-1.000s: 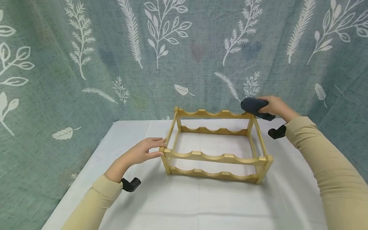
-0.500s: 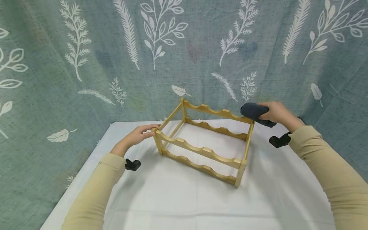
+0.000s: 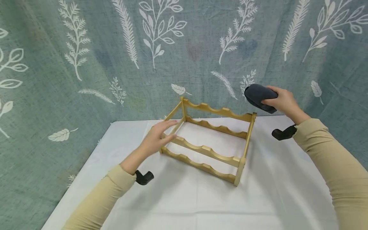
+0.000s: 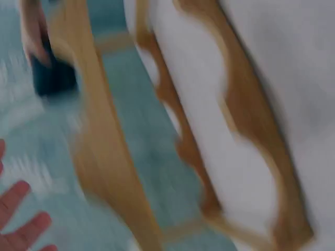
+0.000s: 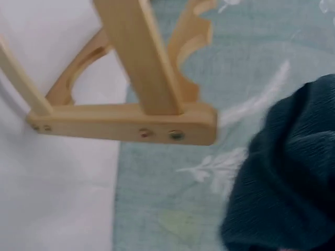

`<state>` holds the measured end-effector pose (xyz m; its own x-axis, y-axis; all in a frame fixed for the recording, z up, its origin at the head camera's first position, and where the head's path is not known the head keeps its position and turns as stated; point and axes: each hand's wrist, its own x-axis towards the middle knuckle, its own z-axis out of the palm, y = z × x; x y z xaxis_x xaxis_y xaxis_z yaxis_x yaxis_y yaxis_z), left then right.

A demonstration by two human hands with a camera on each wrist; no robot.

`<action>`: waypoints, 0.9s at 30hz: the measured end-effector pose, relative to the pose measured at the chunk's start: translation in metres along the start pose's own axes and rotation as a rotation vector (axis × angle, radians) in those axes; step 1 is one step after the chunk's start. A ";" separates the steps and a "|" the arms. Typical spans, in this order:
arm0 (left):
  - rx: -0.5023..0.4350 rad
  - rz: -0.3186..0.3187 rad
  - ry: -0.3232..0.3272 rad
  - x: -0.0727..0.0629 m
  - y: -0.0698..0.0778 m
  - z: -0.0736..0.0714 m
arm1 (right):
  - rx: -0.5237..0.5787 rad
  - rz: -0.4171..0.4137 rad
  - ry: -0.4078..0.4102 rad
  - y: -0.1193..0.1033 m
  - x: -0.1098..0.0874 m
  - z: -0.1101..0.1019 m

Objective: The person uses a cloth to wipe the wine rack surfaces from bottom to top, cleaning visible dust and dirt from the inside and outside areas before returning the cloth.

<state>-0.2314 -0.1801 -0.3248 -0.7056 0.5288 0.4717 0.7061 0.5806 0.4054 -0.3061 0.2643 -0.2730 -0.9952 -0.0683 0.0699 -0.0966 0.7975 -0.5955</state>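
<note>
Right hand (image 3: 283, 99) grips cloth (image 3: 260, 95), clear of rack (image 3: 207, 151); left hand (image 3: 156, 136) loose. Likely mid-wipe; next needs rack steadied.

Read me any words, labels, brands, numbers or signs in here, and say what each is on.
None: no lettering or numbers show on the wooden wine rack, the dark blue cloth in the right hand, or the white table cover.
The blue-green curtain has plant prints, not writing.

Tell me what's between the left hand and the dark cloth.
In the head view, most of the wooden rack lies between the left hand and cloth.
</note>
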 end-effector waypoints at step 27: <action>0.113 0.025 -0.028 -0.024 0.084 0.065 | -0.100 -0.081 -0.363 -0.001 -0.046 0.018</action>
<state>-0.1592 -0.1041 -0.3529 -0.6901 0.5602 0.4581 0.7136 0.6323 0.3017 -0.2608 0.2562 -0.2902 -0.9266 -0.3274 -0.1851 -0.1913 0.8340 -0.5175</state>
